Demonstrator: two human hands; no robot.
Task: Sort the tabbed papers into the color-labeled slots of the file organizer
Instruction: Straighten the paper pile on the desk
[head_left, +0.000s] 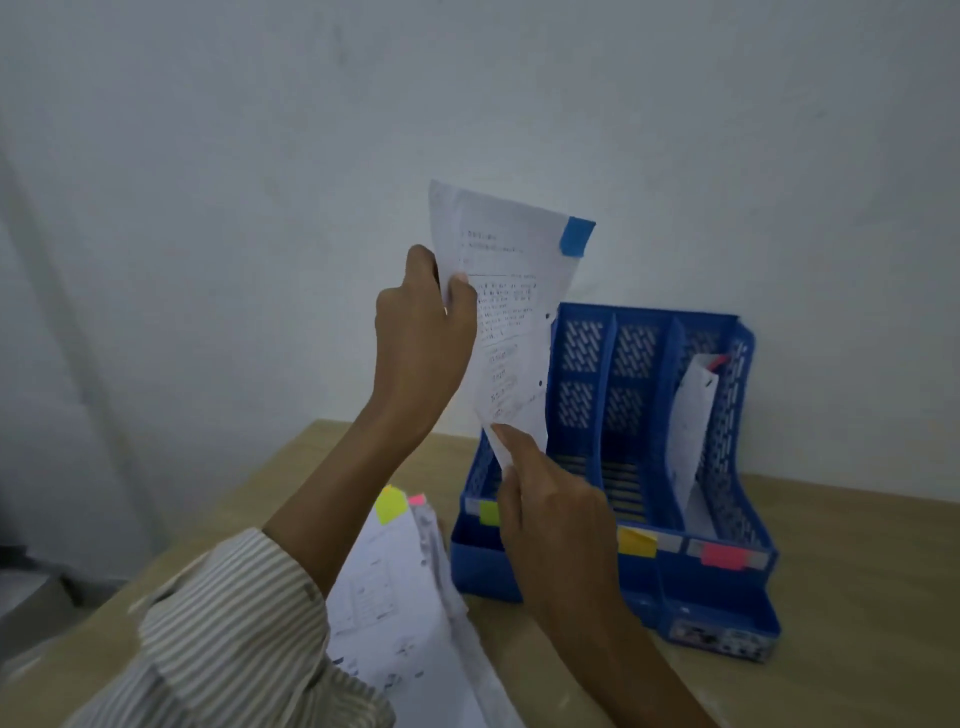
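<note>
The printed sheet (511, 317) with a blue tab (576, 236) at its top corner hangs in the air over the left end of the blue file organizer (613, 571). The left hand (423, 332) pinches its upper left edge and the right hand (550, 514) pinches its bottom corner; each grip is closed on the paper. No blue label shows: green (488, 512), yellow (636, 541) and pink (722, 556) ones do, so check behind the right hand first. Thin, limp paper; keep it taut and lower it edge-first between the rigid perforated plastic dividers. More tabbed sheets (400, 597) lie on the wooden table (857, 597).
</note>
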